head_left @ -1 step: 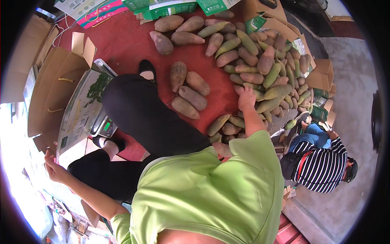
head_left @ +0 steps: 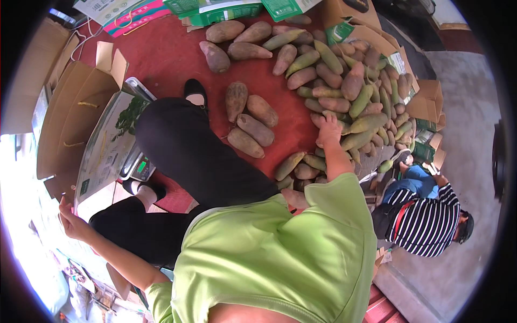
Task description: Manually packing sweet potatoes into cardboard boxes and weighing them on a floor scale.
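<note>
My right hand (head_left: 329,131) reaches to the near left edge of a heap of large green and pinkish-brown radishes (head_left: 367,124). Its fingers bend over one radish (head_left: 316,119), which they mostly hide. At far left, my left hand (head_left: 74,222) hovers by the lower corner of an open cardboard carton (head_left: 67,129); its fingers point up and hold nothing I can see. Several brownish radishes (head_left: 255,130) lie grouped on the red floor covering in front of my knee. Another loose group of radishes (head_left: 224,32) lies farther off.
A scale with a lit green display (head_left: 142,166) stands under the carton beside my leg. Green printed boxes (head_left: 223,11) line the far side. Open cartons (head_left: 425,99) border the heap. A person in a striped top (head_left: 425,220) bends down at right. More radishes (head_left: 291,164) lie near my right elbow.
My right hand has shifted very slightly to the right over the radishes. The person at right has moved a little; my left hand looks unchanged.
</note>
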Demonstrator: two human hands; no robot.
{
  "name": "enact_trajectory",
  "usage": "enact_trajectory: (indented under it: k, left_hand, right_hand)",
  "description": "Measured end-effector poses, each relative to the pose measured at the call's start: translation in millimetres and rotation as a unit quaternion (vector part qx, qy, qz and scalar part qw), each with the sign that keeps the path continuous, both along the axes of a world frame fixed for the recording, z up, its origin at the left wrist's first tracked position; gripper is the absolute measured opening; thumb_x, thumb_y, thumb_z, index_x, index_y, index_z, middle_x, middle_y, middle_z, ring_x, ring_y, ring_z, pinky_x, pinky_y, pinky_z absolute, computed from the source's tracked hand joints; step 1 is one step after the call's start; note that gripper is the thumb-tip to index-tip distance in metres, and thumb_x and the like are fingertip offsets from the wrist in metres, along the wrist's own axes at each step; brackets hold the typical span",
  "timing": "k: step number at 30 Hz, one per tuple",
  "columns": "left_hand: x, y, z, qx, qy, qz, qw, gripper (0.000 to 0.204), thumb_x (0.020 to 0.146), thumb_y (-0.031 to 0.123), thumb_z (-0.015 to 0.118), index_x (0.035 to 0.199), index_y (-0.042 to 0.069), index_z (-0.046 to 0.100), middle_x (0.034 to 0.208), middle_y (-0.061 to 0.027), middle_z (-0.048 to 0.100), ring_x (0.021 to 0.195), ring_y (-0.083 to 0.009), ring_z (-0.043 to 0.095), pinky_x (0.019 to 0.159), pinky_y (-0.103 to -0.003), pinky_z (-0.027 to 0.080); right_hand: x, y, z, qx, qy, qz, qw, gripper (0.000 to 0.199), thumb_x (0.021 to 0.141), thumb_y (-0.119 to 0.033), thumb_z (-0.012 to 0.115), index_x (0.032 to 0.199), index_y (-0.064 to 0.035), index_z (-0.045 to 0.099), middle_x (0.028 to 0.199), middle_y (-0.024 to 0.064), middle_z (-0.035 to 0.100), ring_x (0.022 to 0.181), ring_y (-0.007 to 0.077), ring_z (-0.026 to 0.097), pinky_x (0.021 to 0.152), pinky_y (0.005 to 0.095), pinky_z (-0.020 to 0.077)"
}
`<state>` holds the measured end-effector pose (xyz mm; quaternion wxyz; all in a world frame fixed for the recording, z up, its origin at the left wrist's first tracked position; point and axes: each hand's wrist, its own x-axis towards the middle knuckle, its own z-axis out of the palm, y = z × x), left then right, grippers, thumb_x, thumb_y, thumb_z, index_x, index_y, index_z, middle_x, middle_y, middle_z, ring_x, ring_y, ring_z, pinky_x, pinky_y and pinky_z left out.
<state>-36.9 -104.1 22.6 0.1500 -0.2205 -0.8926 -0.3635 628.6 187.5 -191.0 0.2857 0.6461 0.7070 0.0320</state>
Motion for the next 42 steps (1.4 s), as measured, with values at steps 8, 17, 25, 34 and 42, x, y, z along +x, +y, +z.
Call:
enact_trajectory:
  k: [8, 17, 25, 34, 42]
  left_hand:
    - [-11, -10, -10, -0.004, -0.025, -0.057, 0.998, 0.034, 0.097, 0.027, 0.046, 0.1, 0.002, 0.069, 0.087, -0.0015, 0.065, 0.076, -0.0085, 0.054, 0.072, -0.023, 0.046]
    - [21, 11, 5, 0.021, -0.041, -0.069, 0.997, 0.018, 0.089, 0.014, 0.058, 0.091, -0.001, 0.068, 0.08, -0.0038, 0.065, 0.078, -0.0093, 0.059, 0.071, -0.022, 0.044]
    - [32, 9, 20, -0.017, -0.035, -0.092, 0.995, 0.019, 0.082, 0.017, 0.065, 0.079, -0.002, 0.066, 0.069, -0.0049, 0.055, 0.063, -0.013, 0.052, 0.061, -0.025, 0.04]
    - [33, 2, 32, -0.053, 0.003, -0.201, 0.978, 0.017, 0.074, 0.016, 0.071, 0.085, 0.002, 0.069, 0.074, -0.005, 0.052, 0.066, -0.0177, 0.053, 0.059, -0.029, 0.042]
    - [29, -7, 29, -0.106, 0.036, -0.212, 0.971, 0.019, 0.068, 0.003, 0.068, 0.084, 0.013, 0.071, 0.072, -0.003, 0.05, 0.068, -0.0202, 0.054, 0.059, -0.032, 0.045]
  right_hand:
    - [27, 3, 7, -0.099, -0.087, 0.065, 0.989, 0.025, 0.087, -0.017, 0.05, 0.11, -0.0202, 0.056, 0.114, 0.0003, 0.051, 0.114, 0.0206, 0.045, 0.085, 0.0412, 0.0422]
    - [64, 17, -7, -0.089, -0.095, 0.111, 0.985, 0.019, 0.088, -0.019, 0.048, 0.105, -0.0167, 0.056, 0.109, 0.0027, 0.057, 0.102, 0.0235, 0.055, 0.081, 0.0401, 0.0463]
    - [-3, 29, 52, -0.008, 0.051, 0.069, 0.996, 0.047, 0.075, -0.017, 0.069, 0.119, -0.0117, 0.052, 0.113, 0.011, 0.055, 0.105, 0.0338, 0.052, 0.085, 0.0424, 0.0469]
    - [-85, 41, 84, 0.141, 0.562, -0.05, 0.814, 0.032, 0.085, -0.009, 0.059, 0.115, -0.0039, 0.051, 0.094, 0.0087, 0.057, 0.082, 0.0208, 0.056, 0.07, 0.0326, 0.0471]
    - [-261, 64, 246, 0.095, 0.748, 0.047, 0.655, 0.028, 0.091, -0.007, 0.052, 0.118, -0.0028, 0.048, 0.112, 0.0041, 0.055, 0.094, 0.0109, 0.053, 0.074, 0.0235, 0.0448]
